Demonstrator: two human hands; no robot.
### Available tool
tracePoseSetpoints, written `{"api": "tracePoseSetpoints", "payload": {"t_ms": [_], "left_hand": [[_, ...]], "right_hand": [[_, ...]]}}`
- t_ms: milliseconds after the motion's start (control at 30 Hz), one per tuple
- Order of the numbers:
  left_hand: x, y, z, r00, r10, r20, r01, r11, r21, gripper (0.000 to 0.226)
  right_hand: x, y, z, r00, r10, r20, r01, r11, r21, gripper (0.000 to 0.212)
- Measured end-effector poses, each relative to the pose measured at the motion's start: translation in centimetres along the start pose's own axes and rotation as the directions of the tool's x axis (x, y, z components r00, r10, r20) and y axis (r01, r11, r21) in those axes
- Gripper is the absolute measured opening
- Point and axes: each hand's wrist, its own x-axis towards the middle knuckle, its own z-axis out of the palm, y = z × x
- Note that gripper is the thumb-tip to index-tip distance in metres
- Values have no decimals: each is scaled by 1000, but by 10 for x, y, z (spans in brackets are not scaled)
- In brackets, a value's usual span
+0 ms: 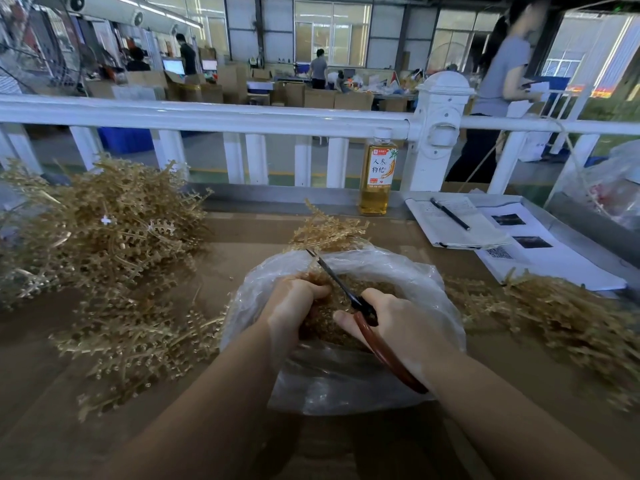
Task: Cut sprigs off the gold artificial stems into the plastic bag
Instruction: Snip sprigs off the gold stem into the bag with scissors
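The left hand (294,299) is curled in a grip around a gold artificial stem (327,228), holding it low over the mouth of the clear plastic bag (408,271); the stem's leafy top rises away from this grip, past the bag's far rim. Just to the right of that grip, the right hand (398,323) is closed around the red-brown handles of a pair of scissors (346,292), whose dark blades run up and leftward across the stem right beside the left hand's knuckles. Whether the blades are parted or closed cannot be told. Under both grips, inside the bag, lies a heap of cut gold sprigs (363,282).

Well to the left of the left hand's grip a large pile of gold stems (104,230) sits on the brown tabletop (242,233), and more stems spread nearer the person on that side. To the right of the right hand's grip lies another pile of gold foliage (561,313).

Beyond the grips, at the tabletop's far edge, a bottle of amber drink (377,174) stands upright against a white railing (207,116). Right of the bottle lie an open notebook (446,226) with a black pen (449,213) resting on it, and printed sheets (540,251) just beside it. Behind the railing a person in a grey top (498,81) stands.
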Motion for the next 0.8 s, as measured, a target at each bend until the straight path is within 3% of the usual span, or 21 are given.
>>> {"api": "tracePoseSetpoints", "payload": {"t_ms": [400,800], "left_hand": [[-2,0,2,1000,7,0,-7,1000,22,20],[-4,-1,0,997,59,42,-61,997,51,17]], "right_hand": [[-2,-5,-6,997,72,5,-72,997,20,44],[-4,-6,-5,999,37,-11,-37,999,-29,39]]}}
